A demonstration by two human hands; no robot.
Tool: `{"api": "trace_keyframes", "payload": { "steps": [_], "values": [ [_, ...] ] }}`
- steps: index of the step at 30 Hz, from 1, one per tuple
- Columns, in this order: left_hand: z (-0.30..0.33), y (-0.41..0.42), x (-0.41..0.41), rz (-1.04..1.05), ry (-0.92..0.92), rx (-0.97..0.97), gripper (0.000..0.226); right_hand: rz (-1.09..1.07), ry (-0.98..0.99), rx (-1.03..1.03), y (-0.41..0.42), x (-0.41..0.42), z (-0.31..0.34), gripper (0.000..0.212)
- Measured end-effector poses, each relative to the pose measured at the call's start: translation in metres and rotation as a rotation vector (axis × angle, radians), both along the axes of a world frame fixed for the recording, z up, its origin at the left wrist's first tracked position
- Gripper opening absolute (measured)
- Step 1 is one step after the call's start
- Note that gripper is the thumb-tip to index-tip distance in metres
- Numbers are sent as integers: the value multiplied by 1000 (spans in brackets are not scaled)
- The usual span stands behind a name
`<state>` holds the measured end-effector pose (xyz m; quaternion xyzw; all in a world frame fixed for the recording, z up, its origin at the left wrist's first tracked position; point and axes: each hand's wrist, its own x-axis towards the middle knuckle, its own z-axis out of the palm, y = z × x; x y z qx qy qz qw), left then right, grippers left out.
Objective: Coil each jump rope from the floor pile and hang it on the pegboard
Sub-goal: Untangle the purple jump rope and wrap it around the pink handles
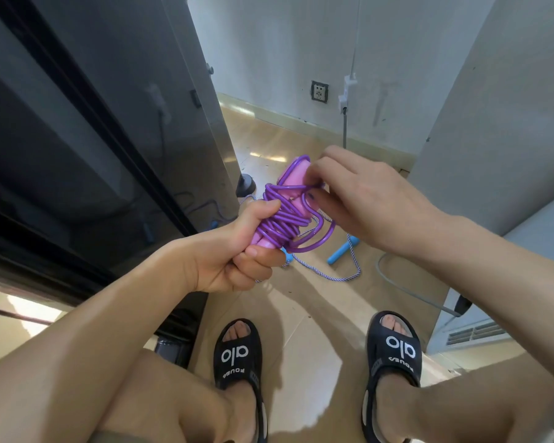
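While the left hand gripped the lower end of the pink handles, its fingers curled tight round them and the wound cord, the purple jump rope sat bundled in mid-air above the floor. The right hand pinched a turn of cord near the handle tops, fingertips pressed together on it. One loose loop sagged below the bundle; if that end was not tucked firmly, the springy cord would likely unwind once released. A second rope with blue handles lay on the floor just ahead of the sandals, where a step forward could snag it. No pegboard was visible.
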<state>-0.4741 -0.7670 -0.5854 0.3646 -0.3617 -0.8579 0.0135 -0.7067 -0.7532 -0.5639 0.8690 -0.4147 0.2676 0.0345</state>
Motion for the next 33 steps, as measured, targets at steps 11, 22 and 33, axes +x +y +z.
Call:
{"api": "trace_keyframes", "payload": {
  "steps": [11,22,33],
  "values": [
    [2,6,-2,37,-27,-47,61,7,-199,98,7,8,-7,10],
    [-1,3,-1,101,-82,-59,63,-7,-459,332,8,16,-11,32],
    [5,2,-7,121,-68,-96,57,-25,-399,175,6,16,-16,14]
  ]
}}
